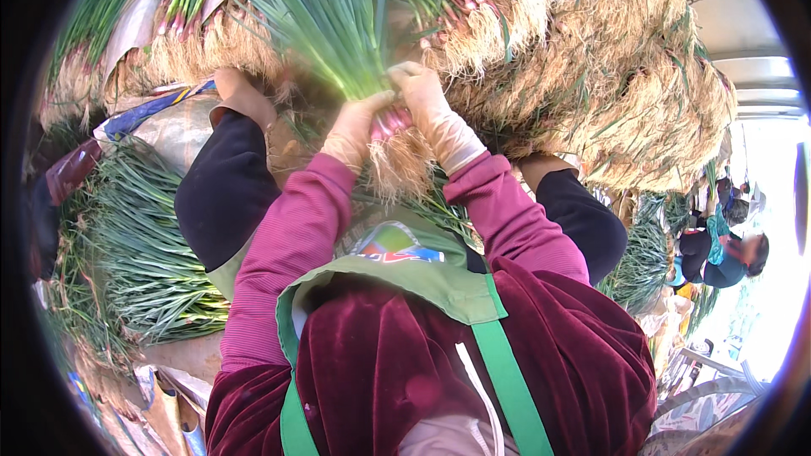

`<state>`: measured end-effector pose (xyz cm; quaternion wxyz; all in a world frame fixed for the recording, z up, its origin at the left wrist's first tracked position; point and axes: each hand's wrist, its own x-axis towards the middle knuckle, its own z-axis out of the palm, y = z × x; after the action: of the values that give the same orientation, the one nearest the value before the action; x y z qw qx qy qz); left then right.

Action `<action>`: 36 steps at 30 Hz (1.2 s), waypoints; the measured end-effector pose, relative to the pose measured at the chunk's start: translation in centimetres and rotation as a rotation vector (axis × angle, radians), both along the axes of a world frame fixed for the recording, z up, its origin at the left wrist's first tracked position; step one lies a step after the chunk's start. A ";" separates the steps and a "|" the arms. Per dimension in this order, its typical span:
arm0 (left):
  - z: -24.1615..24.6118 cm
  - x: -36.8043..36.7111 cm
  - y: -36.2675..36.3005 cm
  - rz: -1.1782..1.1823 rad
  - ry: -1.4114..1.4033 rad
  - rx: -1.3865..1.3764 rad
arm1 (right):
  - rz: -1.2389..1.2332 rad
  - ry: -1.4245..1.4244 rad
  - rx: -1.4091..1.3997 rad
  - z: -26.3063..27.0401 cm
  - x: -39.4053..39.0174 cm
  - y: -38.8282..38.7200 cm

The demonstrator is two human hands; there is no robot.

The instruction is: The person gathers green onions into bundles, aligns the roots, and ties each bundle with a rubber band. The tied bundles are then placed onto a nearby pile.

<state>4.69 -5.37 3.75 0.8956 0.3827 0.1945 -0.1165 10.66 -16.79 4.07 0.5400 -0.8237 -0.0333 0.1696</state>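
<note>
Between my two hands is a bunch of green onions, with its leaves fanned away from me and its pinkish bulbs and pale roots towards my lap. My left hand, in a pale thin glove, grips the bunch just above the bulbs. From the other side, my right hand, gloved alike, closes on the same stems. Its fingertips are partly hidden by the stems and the hand itself. Just beyond the right hand lie more onions with reddish bulbs.
A tall heap of rooted onions rises at the right. Onion bundles lie at the far left, by sheeting. Beside my left leg is a pile of green leaves. Another person sits far right; a maroon sleeve shows at left.
</note>
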 end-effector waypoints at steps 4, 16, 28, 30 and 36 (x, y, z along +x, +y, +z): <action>-1.0 0.1 0.4 -0.094 0.009 0.050 | -0.012 -0.370 0.006 -0.8 0.6 -0.9; -1.8 0.5 0.8 -0.110 0.024 0.050 | 0.559 -0.140 -0.222 1.7 -2.7 -5.0; 0.2 -0.8 0.8 -0.064 -0.006 -0.167 | 0.627 -0.441 -0.685 4.9 -4.0 -4.5; -2.0 -0.5 1.3 -0.043 -0.039 -0.251 | 0.475 -0.190 -0.118 4.6 -1.5 -6.0; -2.1 -0.3 1.3 -0.090 -0.110 -0.165 | 0.304 0.058 0.194 2.5 1.8 0.3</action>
<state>4.44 -4.02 1.69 0.9273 0.3216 0.1175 -0.1511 12.45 -16.44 6.60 0.5857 -0.7481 -0.1581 0.2690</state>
